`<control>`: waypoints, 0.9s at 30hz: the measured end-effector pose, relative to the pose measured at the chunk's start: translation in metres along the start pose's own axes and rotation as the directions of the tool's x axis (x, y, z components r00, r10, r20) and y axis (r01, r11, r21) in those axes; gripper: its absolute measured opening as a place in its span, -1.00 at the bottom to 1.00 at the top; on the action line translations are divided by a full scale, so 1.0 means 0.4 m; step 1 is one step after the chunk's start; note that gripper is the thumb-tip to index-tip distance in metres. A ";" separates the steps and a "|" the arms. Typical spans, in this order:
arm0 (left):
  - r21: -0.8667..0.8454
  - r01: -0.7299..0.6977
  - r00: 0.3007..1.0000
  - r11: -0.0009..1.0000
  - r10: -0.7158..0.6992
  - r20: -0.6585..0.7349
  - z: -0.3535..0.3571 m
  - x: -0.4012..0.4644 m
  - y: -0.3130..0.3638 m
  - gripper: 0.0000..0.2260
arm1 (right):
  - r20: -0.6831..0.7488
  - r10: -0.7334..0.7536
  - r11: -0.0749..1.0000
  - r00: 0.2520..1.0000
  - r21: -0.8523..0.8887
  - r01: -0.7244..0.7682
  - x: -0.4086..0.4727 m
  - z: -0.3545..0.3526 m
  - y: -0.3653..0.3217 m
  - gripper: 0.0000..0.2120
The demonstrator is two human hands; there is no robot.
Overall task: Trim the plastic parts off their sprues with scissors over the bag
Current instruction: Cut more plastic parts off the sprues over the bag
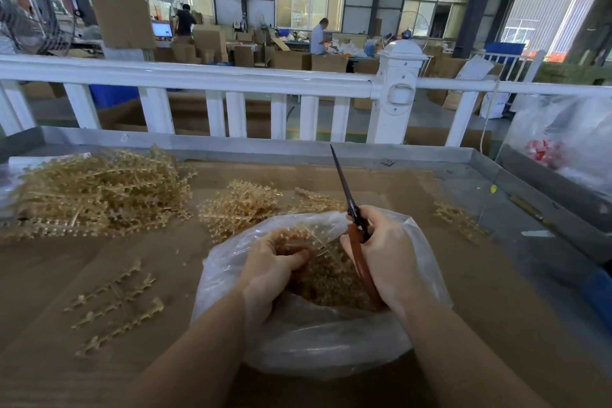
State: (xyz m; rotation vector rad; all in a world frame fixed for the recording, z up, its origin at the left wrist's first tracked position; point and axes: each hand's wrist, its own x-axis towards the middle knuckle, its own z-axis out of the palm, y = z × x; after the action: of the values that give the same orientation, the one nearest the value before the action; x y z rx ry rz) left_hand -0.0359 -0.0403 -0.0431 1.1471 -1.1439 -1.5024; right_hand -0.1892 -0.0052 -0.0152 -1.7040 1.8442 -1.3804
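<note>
Left forearm: it comes in from the lower left and goes up toward the centre, bare, without a sleeve.
Left hand point(268, 262): back of the hand faces up; the fingers are curled inward and the fingertips are hidden under the hand; it grips a bunch of tan plastic sprues point(306, 237).
Right forearm: it comes in from the lower right corner and points up and to the left, also bare.
Right hand point(381, 248): it is a little higher than the left one; the fingers are wrapped round the orange handles of the scissors point(356, 232); the blades look closed and point up, away from the body.
Both hands: close together, not touching.
</note>
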 end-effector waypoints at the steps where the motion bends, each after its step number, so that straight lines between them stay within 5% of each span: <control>1: 0.000 0.004 1.000 1.000 -0.004 0.008 0.001 0.000 0.002 -0.84 | 0.018 -0.018 1.000 1.000 -0.022 0.019 0.001 -0.003 -0.001 -0.84; 8: -0.175 0.010 0.999 0.984 -0.005 0.033 0.003 0.008 0.015 -0.81 | 0.163 0.001 0.999 0.987 -0.052 0.008 0.011 -0.007 -0.016 -0.83; 15: -0.419 0.118 0.992 0.900 -0.094 0.079 0.010 0.011 0.026 -0.78 | 0.184 0.292 0.885 0.939 0.321 -0.338 0.016 0.004 -0.021 -0.78; 19: -0.349 0.165 0.981 0.923 -0.116 0.157 0.008 0.002 0.032 -0.59 | 0.174 0.280 0.910 0.944 0.266 -0.319 0.008 0.002 -0.031 -0.74; 27: -0.140 0.191 0.972 0.972 -0.168 0.163 0.003 0.005 0.034 -0.66 | 0.158 0.156 0.962 0.975 0.197 -0.186 -0.001 0.005 -0.038 -0.69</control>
State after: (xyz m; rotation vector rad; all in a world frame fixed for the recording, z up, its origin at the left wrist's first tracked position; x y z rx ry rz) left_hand -0.0358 -0.0443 -0.0301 1.0686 -1.0226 -1.8111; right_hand -0.1783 -0.0037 -0.0047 -1.4601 1.6595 -1.2982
